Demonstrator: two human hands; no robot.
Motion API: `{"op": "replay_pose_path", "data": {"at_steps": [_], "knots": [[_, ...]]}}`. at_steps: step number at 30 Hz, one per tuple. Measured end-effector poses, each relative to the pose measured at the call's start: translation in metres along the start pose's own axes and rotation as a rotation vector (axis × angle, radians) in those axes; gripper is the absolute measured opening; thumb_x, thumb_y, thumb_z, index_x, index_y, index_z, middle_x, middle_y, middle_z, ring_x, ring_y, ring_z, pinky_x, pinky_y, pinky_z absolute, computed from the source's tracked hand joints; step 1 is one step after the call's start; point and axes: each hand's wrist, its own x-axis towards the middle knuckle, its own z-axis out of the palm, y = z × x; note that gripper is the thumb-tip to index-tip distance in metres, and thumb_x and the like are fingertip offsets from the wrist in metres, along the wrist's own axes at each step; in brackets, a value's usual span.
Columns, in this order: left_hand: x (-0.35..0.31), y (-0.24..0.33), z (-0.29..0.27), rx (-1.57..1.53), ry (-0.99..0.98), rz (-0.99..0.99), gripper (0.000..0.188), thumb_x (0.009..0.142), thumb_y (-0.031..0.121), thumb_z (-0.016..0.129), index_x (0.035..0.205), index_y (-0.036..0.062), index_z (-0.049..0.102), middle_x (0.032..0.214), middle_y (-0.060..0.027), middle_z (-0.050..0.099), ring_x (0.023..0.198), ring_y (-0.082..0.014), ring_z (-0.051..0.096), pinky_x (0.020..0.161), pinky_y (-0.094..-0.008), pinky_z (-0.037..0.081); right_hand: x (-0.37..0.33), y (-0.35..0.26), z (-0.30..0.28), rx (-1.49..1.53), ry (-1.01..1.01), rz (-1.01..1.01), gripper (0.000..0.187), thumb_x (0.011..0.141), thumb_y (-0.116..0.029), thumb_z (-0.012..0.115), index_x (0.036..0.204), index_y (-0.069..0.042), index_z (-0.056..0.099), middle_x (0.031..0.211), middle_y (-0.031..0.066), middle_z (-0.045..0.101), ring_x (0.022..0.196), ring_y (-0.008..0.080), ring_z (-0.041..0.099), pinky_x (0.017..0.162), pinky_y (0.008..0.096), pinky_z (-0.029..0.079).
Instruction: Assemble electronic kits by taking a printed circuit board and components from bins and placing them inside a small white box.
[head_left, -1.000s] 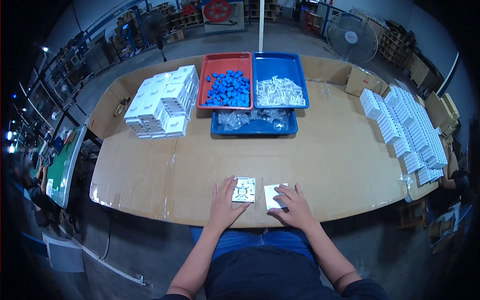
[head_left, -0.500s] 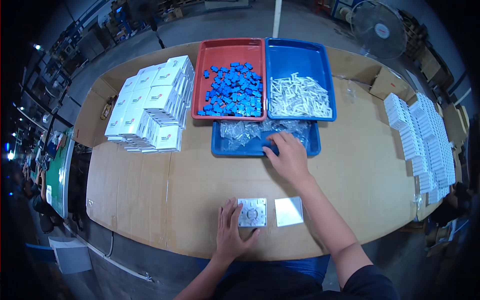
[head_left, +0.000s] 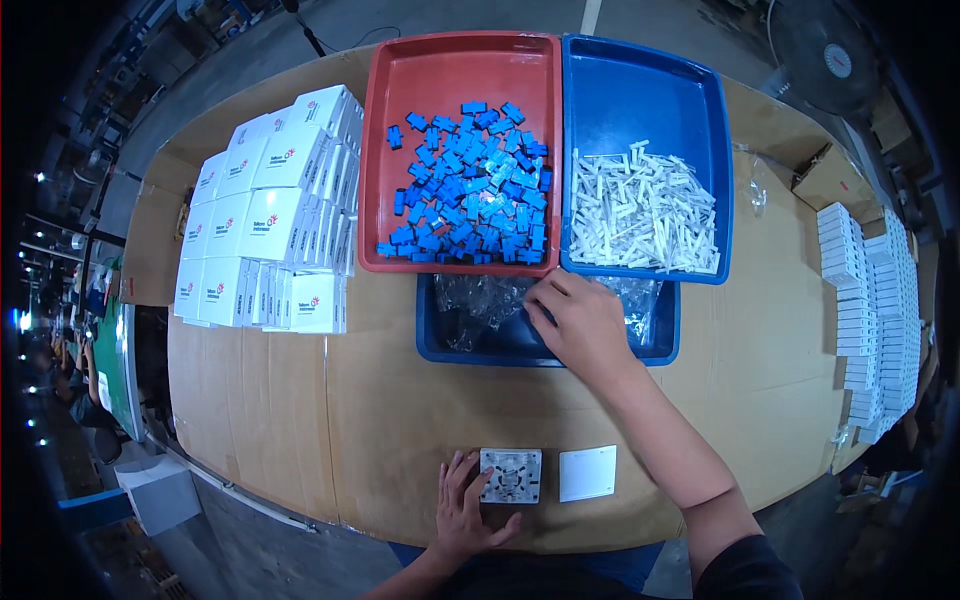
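My left hand (head_left: 467, 508) lies on the cardboard with its thumb apart, its fingertips touching the left edge of a square white plastic box (head_left: 512, 476) with a round pattern of moulded fittings. A flat white square cover (head_left: 588, 473) lies just right of the box, apart from it. My right hand (head_left: 585, 325) reaches over the lower blue tray (head_left: 545, 357). Its fingers are bent inward beside crumpled clear plastic bags (head_left: 480, 300); whatever is between the fingertips is hidden.
A red tray (head_left: 460, 75) of blue plastic pieces and a blue tray (head_left: 645, 95) of thin white sticks rest at the lower tray's far edge. White boxes (head_left: 270, 220) are stacked at left. More white pieces (head_left: 865, 310) stand stacked at right. A fan (head_left: 835, 60) stands beyond the cardboard-covered table (head_left: 400, 410).
My right hand's fingers have curled in closer beside the plastic bags. My left hand stays at the box. The whole view has shifted, bringing the trays nearer.
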Motion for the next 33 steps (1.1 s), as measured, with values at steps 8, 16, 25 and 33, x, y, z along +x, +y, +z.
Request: {"op": "replay_pose_path", "data": {"at_steps": [8, 16, 25, 33], "knots": [[0.0, 0.0, -0.002, -0.02, 0.016, 0.008, 0.079, 0.078, 0.049, 0.081, 0.139, 0.0063, 0.055, 0.152, -0.0228, 0.046, 0.144, -0.0461, 0.043, 0.118, -0.0638, 0.033, -0.022, 0.003, -0.033, 0.567, -0.036, 0.401, 0.008, 0.093, -0.01, 0.075, 0.096, -0.002, 0.074, 0.079, 0.0035, 0.07, 0.06, 0.0108, 0.057, 0.058, 0.0285, 0.046], [-0.006, 0.003, -0.002, -0.084, 0.112, 0.056, 0.078, 0.078, 0.044, 0.081, 0.141, 0.0065, 0.053, 0.149, -0.0227, 0.048, 0.146, -0.0461, 0.038, 0.121, -0.0649, 0.027, -0.073, -0.029, -0.067, 1.127, -0.029, 0.542, 0.009, 0.1, -0.006, 0.068, 0.103, 0.001, 0.072, 0.087, -0.0011, 0.072, 0.067, 0.0003, 0.051, 0.059, 0.0184, 0.039], [-0.013, 0.054, -0.016, -0.673, 0.201, 0.128, 0.04, 0.097, 0.023, 0.065, 0.128, -0.0014, 0.064, 0.133, -0.0187, 0.063, 0.13, -0.0344, 0.057, 0.117, -0.0449, 0.039, -0.179, -0.13, -0.08, 1.315, 0.06, 0.548, 0.012, 0.101, -0.011, 0.068, 0.104, 0.0, 0.072, 0.082, -0.0014, 0.068, 0.067, 0.0027, 0.054, 0.06, 0.0193, 0.043], [-0.036, 0.127, -0.01, -1.464, 0.298, -0.211, 0.045, 0.113, 0.033, 0.047, 0.126, -0.0072, 0.064, 0.123, -0.0199, 0.07, 0.116, -0.0231, 0.067, 0.104, -0.0377, 0.052, -0.264, -0.175, -0.082, 0.927, 0.154, 0.472, 0.011, 0.103, -0.011, 0.066, 0.101, -0.001, 0.069, 0.087, 0.0021, 0.071, 0.071, 0.0025, 0.056, 0.061, 0.019, 0.043]]}}
